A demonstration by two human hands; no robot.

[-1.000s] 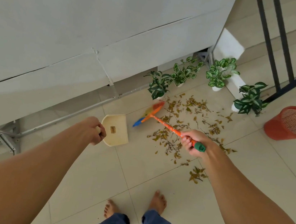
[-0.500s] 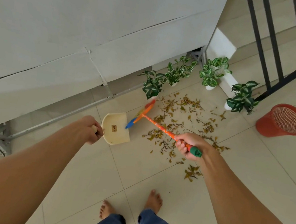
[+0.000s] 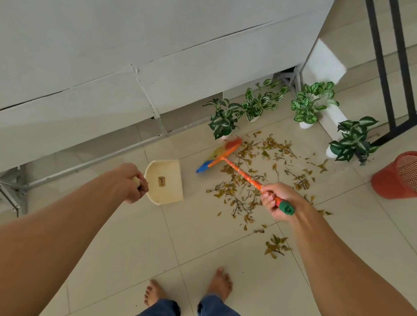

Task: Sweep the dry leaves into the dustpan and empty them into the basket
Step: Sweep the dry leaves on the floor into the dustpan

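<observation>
Dry brown leaves (image 3: 267,165) lie scattered on the pale floor tiles in front of the potted plants. My left hand (image 3: 130,182) grips the handle of a cream dustpan (image 3: 165,182), which sits low on the floor with its mouth facing the leaves. My right hand (image 3: 276,200) is closed around the orange handle of a small broom (image 3: 228,158) near its green cap. The colourful brush head rests at the left edge of the leaf pile, between the dustpan and the leaves. A red mesh basket (image 3: 411,176) stands at the far right.
Several small potted plants (image 3: 310,105) line the base of a grey wall (image 3: 137,42). A black railing (image 3: 405,67) rises at the top right. A separate clump of leaves (image 3: 275,246) lies nearer me. My bare feet (image 3: 220,284) stand on the tiles below.
The broom head has shifted slightly along the left edge of the leaf pile. Both hands keep their grips, and the dustpan stays in about the same spot.
</observation>
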